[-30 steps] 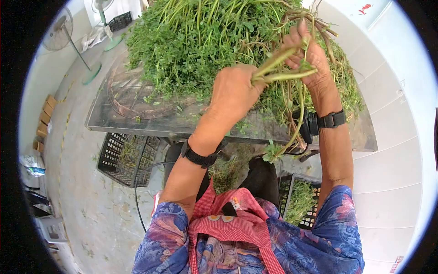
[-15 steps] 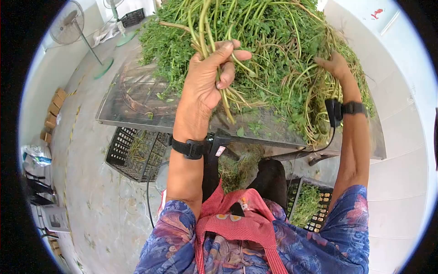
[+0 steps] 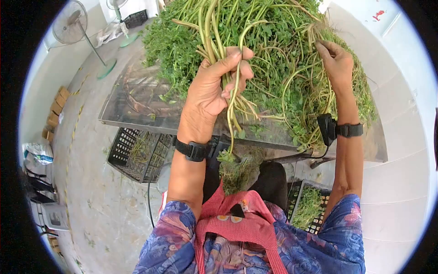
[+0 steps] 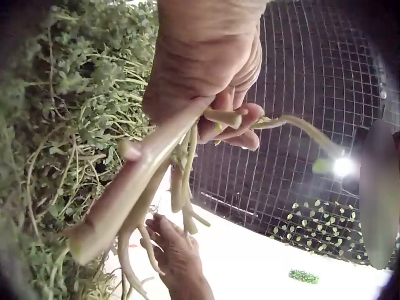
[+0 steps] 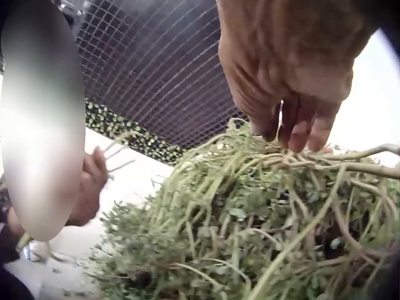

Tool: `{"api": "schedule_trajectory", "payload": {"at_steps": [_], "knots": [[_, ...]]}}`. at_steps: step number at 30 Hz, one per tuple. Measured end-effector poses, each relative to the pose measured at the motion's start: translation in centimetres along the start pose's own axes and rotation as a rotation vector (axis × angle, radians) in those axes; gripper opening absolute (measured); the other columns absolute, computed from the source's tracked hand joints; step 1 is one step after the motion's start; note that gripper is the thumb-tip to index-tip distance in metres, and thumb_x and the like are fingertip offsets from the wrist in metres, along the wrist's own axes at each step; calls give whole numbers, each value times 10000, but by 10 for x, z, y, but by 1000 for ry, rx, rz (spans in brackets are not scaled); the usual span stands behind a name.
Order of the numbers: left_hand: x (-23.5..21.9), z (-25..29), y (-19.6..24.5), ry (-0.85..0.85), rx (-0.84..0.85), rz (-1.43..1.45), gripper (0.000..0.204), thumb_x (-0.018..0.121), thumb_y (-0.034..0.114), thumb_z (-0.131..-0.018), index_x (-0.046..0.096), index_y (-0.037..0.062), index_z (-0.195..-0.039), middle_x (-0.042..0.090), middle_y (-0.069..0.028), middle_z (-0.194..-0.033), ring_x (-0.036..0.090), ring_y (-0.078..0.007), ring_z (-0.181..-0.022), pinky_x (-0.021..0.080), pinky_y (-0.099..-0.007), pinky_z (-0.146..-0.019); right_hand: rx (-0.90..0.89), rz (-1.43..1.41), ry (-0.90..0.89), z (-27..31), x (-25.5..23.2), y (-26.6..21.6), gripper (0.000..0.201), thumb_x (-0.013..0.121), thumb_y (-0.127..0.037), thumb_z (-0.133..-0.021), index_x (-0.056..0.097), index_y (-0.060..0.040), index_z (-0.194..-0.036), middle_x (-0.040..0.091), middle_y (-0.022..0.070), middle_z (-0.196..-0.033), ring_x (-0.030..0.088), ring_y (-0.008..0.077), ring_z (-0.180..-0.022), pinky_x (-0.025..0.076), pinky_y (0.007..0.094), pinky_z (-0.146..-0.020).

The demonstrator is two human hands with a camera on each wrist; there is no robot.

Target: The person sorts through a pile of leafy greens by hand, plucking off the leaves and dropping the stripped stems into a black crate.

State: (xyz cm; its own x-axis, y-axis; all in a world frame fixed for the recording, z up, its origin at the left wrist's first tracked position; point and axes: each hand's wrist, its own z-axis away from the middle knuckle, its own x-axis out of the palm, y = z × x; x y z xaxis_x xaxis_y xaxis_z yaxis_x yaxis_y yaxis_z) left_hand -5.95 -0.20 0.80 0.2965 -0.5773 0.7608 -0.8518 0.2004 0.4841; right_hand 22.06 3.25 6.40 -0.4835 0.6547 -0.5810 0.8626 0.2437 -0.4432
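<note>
Several stems gripped in left hand; right hand at heap, fingers bent, hold unclear. Likely picking; next probably calls for freeing another stem.

Long green stems in left hand; leafy heap beyond

Two hands, one table, two fans

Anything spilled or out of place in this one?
Yes: green scraps lie loose on the floor, odd because the main heap is up on the table. A clump of greens also shows lower down, between the person's legs; what it rests on isn't clear.
</note>
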Motion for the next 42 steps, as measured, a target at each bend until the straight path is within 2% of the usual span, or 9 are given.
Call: {"api": "schedule_trajectory", "payload": {"at_steps": [2, 8, 11, 15, 22, 25, 28, 34, 42], "knots": [[0, 0, 0, 78, -14, -97, 196, 567, 102, -867, 581, -50, -989, 645, -158, -734, 487, -78, -416, 349, -153, -336, -32, -365, -147, 18, -4, -13, 227, 639, -204, -812, 678, -17, -935, 667, 34, -776, 606, 122, -678, 485, 259, -643], [6, -2, -6, 170, 35, -280, 192, 577, 125, -864, 593, -28, -979, 654, -172, -788, 539, -78, -458, 352, -145, -328, 152, -709, -494, 87, -17, -84, 204, 621, -142, -829, 652, -9, -980, 643, 19, -769, 566, 65, -672, 452, 208, -576], [10, -4, -12, 203, 47, -330, 196, 589, 129, -856, 580, -28, -973, 654, -153, -785, 466, -64, -423, 325, -149, -332, 48, -735, -385, 108, -4, -90, 223, 669, -141, -790, 645, -2, -962, 627, 12, -745, 537, 53, -630, 429, 195, -547], [13, -6, -20, 214, 45, -389, 196, 593, 136, -855, 585, -27, -964, 655, -149, -781, 467, -61, -424, 328, -150, -335, 106, -674, -379, 119, 6, -102, 285, 746, -141, -698, 632, 7, -913, 601, 10, -688, 496, 47, -585, 405, 201, -523], [13, -6, -26, 217, 3, -428, 208, 601, 138, -851, 585, -31, -973, 653, -136, -766, 490, -56, -451, 326, -147, -343, 206, -615, -325, 124, 18, -94, 143, 650, -102, -792, 627, 3, -887, 576, 3, -641, 468, 36, -521, 391, 180, -487], [8, -7, -25, 186, 5, -442, 214, 591, 141, -861, 582, -38, -977, 638, -123, -742, 514, -70, -471, 328, -144, -344, 324, -1048, -482, 125, 17, -87, 139, 580, -133, -866, 604, 3, -874, 613, 51, -705, 546, 75, -561, 442, 191, -492], [6, -6, -23, 211, 16, -404, 214, 580, 135, -868, 577, -43, -986, 641, -135, -754, 531, -79, -484, 336, -145, -344, 407, -1359, -444, 130, 27, -67, 209, 570, -181, -881, 583, 24, -916, 634, 82, -792, 573, 93, -630, 455, 197, -509], [-4, -9, -27, 223, 20, -420, 219, 575, 134, -870, 573, -45, -995, 645, -168, -807, 557, -94, -530, 344, -150, -340, 498, -1333, -616, 154, 21, -64, 337, 482, -269, -923, 581, 38, -1023, 643, 103, -839, 591, 101, -686, 362, 178, -444], [-14, -10, -23, 232, 91, -406, 212, 577, 105, -861, 571, -64, -989, 648, -181, -831, 570, -110, -546, 349, -153, -349, 675, -1300, -752, 177, 14, -43, 257, 576, -204, -869, 614, 28, -975, 633, 67, -737, 574, 92, -604, 370, 162, -419]]}}
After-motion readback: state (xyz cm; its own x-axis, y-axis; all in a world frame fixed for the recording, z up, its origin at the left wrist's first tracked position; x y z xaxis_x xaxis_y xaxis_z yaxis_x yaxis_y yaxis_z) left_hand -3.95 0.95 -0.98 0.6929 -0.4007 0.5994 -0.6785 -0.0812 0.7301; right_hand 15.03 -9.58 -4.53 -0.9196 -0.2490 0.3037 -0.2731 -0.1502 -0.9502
